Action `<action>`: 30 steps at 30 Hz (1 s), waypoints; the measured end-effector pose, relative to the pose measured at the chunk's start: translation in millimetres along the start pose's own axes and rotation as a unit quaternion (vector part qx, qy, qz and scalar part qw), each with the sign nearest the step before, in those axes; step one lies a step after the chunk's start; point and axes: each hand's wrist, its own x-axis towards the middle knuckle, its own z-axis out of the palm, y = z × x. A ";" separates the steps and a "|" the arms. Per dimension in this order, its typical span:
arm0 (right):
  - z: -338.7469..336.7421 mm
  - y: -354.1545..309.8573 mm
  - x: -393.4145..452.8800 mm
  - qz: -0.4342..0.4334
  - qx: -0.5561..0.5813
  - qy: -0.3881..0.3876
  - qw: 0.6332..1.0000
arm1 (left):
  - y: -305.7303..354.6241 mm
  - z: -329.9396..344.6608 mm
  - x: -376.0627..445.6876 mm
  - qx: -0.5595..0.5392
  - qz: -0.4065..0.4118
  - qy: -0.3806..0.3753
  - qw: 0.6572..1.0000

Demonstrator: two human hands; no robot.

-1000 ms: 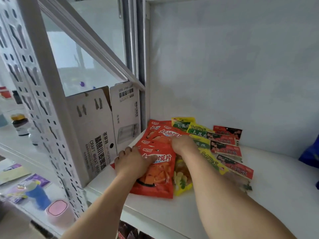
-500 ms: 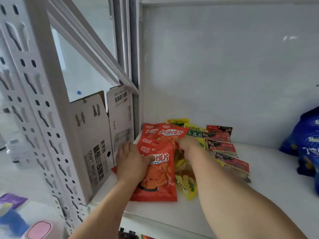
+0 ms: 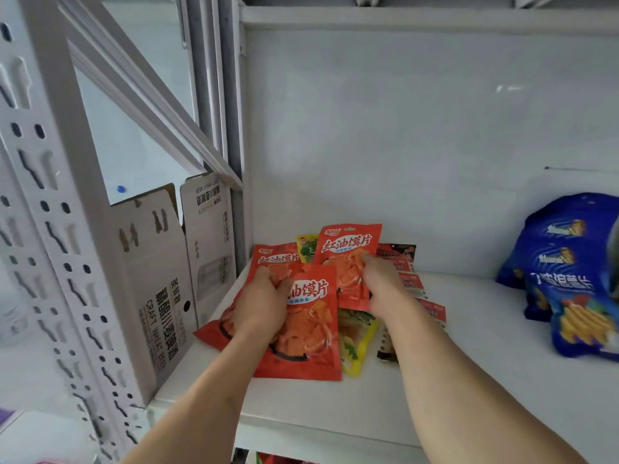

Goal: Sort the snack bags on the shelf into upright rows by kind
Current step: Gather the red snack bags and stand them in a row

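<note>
Sorting has barely begun. At the shelf's point(image 3: 469, 380) back left corner, the left hand point(image 3: 261, 306) grips a red bag point(image 3: 308, 333) lying on 2 more red bags, thumb on its face. The right hand point(image 3: 382, 283) pinches another red bag point(image 3: 348, 259), raised upright. Yellow bags point(image 3: 355, 349) and dark bags point(image 3: 412, 283) lie flat and mixed beneath. Blue bags point(image 3: 569, 279) sit heaped at the right edge. No row stands yet.

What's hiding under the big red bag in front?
Under the front red bag a yellow bag sticks out on its right, and another red bag on its left. Anything beneath its middle is covered.
</note>
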 end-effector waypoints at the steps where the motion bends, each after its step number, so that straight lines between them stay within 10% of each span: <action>1: -3.6 2.0 0.7 -0.003 0.008 0.001 1.000 | 3.0 1.3 1.4 -0.024 -0.010 -0.009 1.000; 12: -36.4 12.7 -5.1 -0.021 0.033 -0.074 0.996 | 14.6 8.9 7.0 -0.325 -0.146 -0.165 0.920; 30: -69.7 17.6 -20.4 -0.055 0.099 -0.003 0.994 | 24.1 23.8 -19.5 -0.380 -0.081 -0.315 0.866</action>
